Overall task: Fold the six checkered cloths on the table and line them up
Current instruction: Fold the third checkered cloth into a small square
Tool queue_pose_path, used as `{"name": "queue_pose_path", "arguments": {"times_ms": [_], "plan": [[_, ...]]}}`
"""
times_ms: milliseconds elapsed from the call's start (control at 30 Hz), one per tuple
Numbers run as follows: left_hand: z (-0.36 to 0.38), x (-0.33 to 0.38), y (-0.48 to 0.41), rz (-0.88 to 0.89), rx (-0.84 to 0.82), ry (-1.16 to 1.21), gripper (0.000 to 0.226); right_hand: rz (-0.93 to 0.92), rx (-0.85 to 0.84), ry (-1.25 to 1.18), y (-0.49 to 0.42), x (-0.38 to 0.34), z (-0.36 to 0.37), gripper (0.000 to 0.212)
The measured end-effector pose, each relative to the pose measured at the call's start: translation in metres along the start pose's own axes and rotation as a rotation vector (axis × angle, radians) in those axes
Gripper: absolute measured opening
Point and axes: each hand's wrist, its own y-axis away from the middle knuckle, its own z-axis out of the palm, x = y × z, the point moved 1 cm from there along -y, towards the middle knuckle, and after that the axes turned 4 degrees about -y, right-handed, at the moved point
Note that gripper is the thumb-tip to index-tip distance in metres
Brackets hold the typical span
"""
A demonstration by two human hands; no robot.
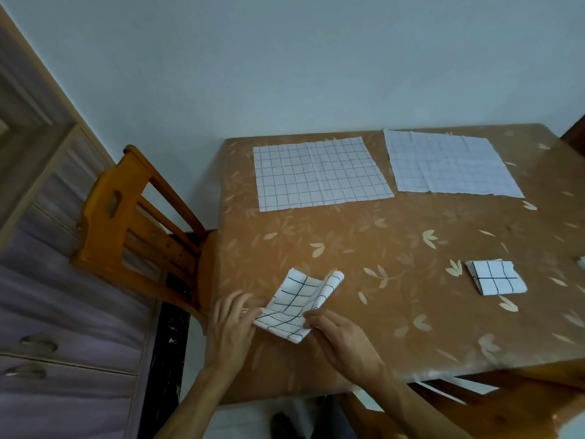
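A white checkered cloth [296, 304], partly folded with its far edges curling up, lies near the table's front left corner. My left hand [232, 324] holds its left edge and my right hand [340, 335] pinches its near right edge. Two unfolded checkered cloths lie flat at the back: one in the middle [319, 174], one to the right [449, 163]. A folded checkered cloth [495, 278] sits at the right. A white scrap [581, 263] shows at the right frame edge; what it is I cannot tell.
The table [395, 248] has a brown leaf-patterned cover. A wooden chair [136, 223] stands against its left side, with a purple cabinet with drawers [63, 312] beyond. Another wooden chair [506, 407] sits at the near right. A wall runs behind the table.
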Motion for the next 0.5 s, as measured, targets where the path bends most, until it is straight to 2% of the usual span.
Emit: {"name": "queue_pose_path", "arguments": {"times_ms": [167, 367, 500], "plan": [[0.017, 0.002, 0.018, 0.245, -0.005, -0.042, 0.034, 0.142, 0.005, 0.153, 0.014, 0.016, -0.003, 0.017], [0.021, 0.024, 0.033, 0.202, -0.123, 0.061, 0.036, 0.196, -0.119, 0.235, 0.026, 0.028, 0.008, 0.036], [0.019, 0.028, 0.039, 0.215, -0.191, 0.218, 0.036, 0.314, -0.135, 0.121, 0.031, 0.038, 0.005, 0.045]]}}
